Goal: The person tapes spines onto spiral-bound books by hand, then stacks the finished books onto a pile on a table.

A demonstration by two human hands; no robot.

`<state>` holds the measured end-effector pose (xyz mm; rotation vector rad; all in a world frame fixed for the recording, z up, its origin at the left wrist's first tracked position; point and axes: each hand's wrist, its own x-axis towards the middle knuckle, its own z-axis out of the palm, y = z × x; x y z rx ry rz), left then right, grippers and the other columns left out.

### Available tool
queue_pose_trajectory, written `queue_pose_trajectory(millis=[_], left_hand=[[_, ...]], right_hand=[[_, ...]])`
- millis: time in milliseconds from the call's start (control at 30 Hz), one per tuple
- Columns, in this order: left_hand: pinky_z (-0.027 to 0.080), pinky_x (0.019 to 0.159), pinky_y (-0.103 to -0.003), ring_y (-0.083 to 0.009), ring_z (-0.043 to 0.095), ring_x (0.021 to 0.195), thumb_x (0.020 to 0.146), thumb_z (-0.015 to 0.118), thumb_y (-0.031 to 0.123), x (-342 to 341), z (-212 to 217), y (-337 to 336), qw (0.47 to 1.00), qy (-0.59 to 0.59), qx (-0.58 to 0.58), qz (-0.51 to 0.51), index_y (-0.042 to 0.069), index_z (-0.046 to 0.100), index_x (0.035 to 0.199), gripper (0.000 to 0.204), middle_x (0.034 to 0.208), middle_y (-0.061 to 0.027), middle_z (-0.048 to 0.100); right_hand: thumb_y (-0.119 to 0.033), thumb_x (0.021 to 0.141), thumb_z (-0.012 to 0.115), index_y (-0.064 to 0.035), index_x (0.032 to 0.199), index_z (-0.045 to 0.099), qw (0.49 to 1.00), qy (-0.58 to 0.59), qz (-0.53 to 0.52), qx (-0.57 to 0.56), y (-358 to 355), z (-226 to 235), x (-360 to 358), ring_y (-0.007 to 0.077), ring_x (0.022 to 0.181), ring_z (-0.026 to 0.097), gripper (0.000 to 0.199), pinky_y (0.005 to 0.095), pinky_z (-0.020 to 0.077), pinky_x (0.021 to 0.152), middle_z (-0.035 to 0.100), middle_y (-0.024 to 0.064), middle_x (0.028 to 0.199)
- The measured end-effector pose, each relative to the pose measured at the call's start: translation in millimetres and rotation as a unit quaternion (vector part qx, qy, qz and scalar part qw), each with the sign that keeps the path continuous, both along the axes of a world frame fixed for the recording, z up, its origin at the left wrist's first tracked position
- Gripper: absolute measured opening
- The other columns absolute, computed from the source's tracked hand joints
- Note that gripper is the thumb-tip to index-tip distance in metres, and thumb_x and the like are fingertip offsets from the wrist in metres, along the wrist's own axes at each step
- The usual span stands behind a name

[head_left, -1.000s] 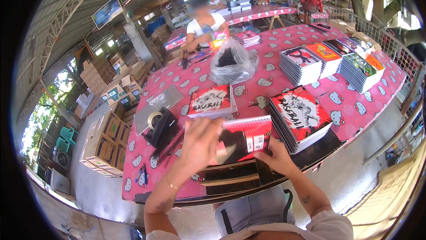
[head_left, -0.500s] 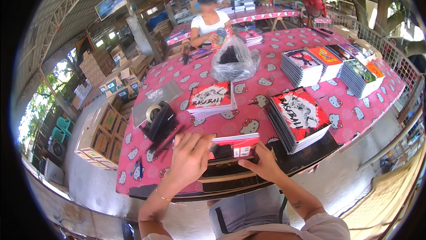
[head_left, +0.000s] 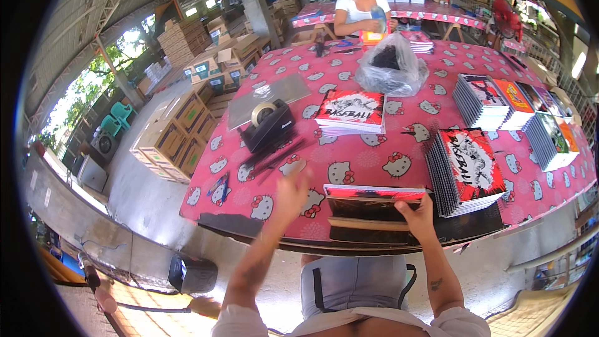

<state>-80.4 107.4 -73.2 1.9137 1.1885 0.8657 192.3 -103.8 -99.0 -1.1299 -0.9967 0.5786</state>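
White sleeves (head_left: 458, 323) flank grey trousers (head_left: 355, 284) with black straps (head_left: 317, 290). Dark tattoos (head_left: 435, 284) mark the forearms (head_left: 439, 259) beside the trousers.

Single head-worn fisheye view, looking down and ahead, close behind the pink table (head_left: 368, 167)

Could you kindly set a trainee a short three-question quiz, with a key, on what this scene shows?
1. Multiple choice: which grips the red booklet?
A) the left hand only
B) the right hand only
C) both hands
2. True or false: the black tape dispenser stands to the left of the clear plastic bag.
3. Fill in the blank: the plastic chairs at the far left of the view are ____.

Key:
1. B. The right hand holds its right end; the left hand is blurred but apart from it.
2. True.
3. Green.
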Motion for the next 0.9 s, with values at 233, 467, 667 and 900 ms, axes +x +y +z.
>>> queue_pose_trajectory(millis=[233,467,667,900], left_hand=[[0.052,0.084,-0.049,-0.0374,0.063,0.101,0.098,0.064,0.016,-24.4,-33.2,132.1,0.835,0.300,0.459,0.045,0.000,0.067,0.112,0.021,0.108,-0.0154,0.067],[0.055,0.068,-0.045,-0.0368,0.067,0.082,0.097,0.063,0.006,-2.1,32.9,39.0,0.893,0.086,0.440,0.033,0.003,0.066,0.115,0.019,0.093,-0.0146,0.065],[0.049,0.058,-0.033,-0.0173,0.061,0.067,0.098,0.066,0.006,-3.0,62.8,-76.2,0.964,-0.070,0.251,-0.053,0.003,0.072,0.118,0.021,0.084,-0.0103,0.067],[0.042,0.052,-0.028,-0.0110,0.054,0.059,0.097,0.071,0.009,-6.5,51.9,-87.7,0.969,-0.093,0.227,-0.022,-0.001,0.076,0.104,0.013,0.075,-0.0077,0.064]], right_hand=[[-0.005,0.084,0.082,-0.0023,0.127,0.060,0.984,-0.087,-0.066,0.143,8.6,33.8,4.0,0.0225,0.128,0.055,0.049,0.0369,0.0431,0.107,0.057,0.0142,0.137],[-0.021,0.082,0.083,-0.0091,0.124,0.068,0.877,-0.446,-0.147,0.097,2.7,124.9,-52.9,0.0310,0.121,0.059,0.046,0.0448,0.0445,0.103,0.061,0.0126,0.134],[-0.017,0.086,0.072,-0.0105,0.091,0.072,0.860,-0.503,-0.073,0.056,71.4,94.4,-86.9,0.0281,0.072,0.069,0.007,0.0409,0.0545,0.068,0.067,0.0059,0.073],[-0.017,0.086,0.073,-0.0101,0.090,0.072,0.866,-0.495,-0.057,0.038,76.5,90.8,-91.0,0.0288,0.068,0.068,0.008,0.0410,0.0544,0.063,0.068,0.0062,0.074]])
